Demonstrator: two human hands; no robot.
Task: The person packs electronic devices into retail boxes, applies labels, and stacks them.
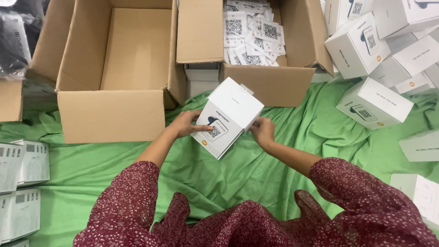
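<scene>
white box (228,116) sits tilted between my hands above the green cloth (256,160). my left hand (185,123) clasps its left side, my right hand (262,130) pinches its right edge, fingers closed on it. beyond stand an open empty carton (112,114) and a carton of cards (274,82); more white boxes (372,103) lie to the right.

Free room: bare green cloth (256,160) below and right of the held white box (228,116). Empty carton (112,68) blocks ahead-left, label-filled carton (274,82) straight ahead. White boxes pile (379,59) crowds far right; stacked packs (20,183) line left edge.
</scene>
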